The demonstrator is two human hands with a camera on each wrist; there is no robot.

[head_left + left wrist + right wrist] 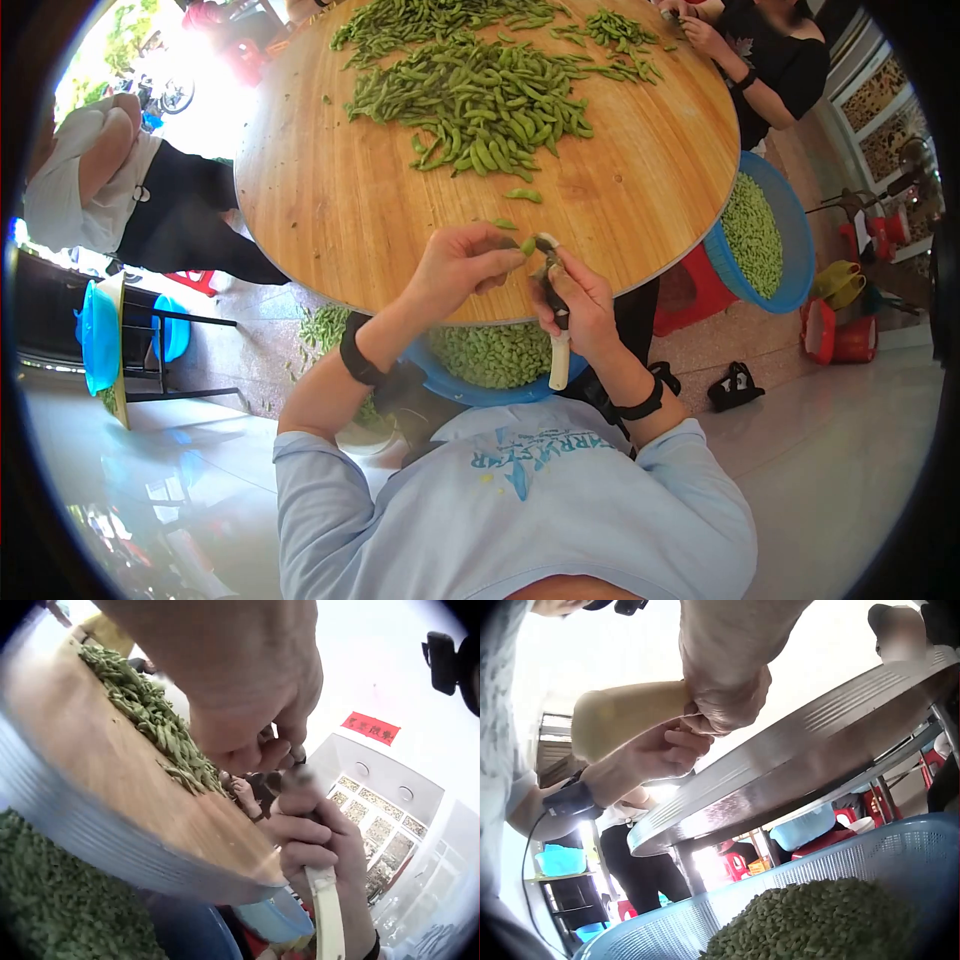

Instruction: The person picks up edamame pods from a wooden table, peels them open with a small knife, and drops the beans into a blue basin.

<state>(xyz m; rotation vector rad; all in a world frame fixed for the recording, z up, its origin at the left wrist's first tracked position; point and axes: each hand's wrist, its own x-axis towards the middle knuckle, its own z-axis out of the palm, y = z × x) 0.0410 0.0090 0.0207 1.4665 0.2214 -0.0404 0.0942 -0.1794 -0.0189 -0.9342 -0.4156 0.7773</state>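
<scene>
Over the round wooden table's near edge, my left hand [462, 262] pinches a green pod [529, 245] between thumb and fingers. Close beside it, my right hand [583, 305] has its fingers curled round a tool with a cream handle [559, 362] pointing down and a dark upper part. In the left wrist view the handle [327, 915] sticks out below my right hand [319, 840]. The right wrist view shows both hands meeting; the pod is hidden there. Two loose pods [523, 195] lie on the table just beyond my hands. Below is a basin of shelled beans [490, 355].
A large heap of pods [480, 105] covers the table's [640, 220] far middle. At the right stands a blue basket [790, 230] of beans over a red stool [695, 290]. One person [780, 60] sits at the far right, another [100, 190] at the left.
</scene>
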